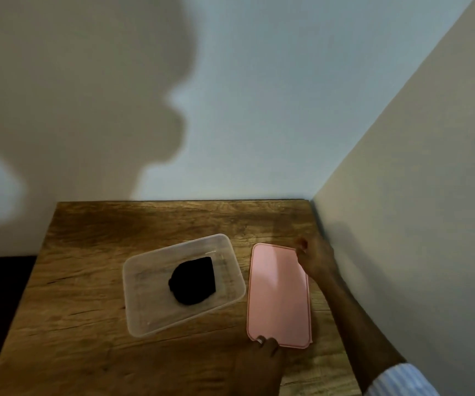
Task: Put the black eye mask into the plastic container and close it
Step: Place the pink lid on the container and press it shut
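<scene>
Already the black eye mask [193, 281] sits in the clear plastic container [144, 324] on the counter [87, 281], while the left hand [262, 358] and right hand [314, 257] pinch opposite ends of the pink lid [279, 292], which could land skewed on that angled container.

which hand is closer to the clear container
Left. The left hand sits at the pink lid's near corner, closer to the container; the right hand is beyond the lid's far side.
</scene>
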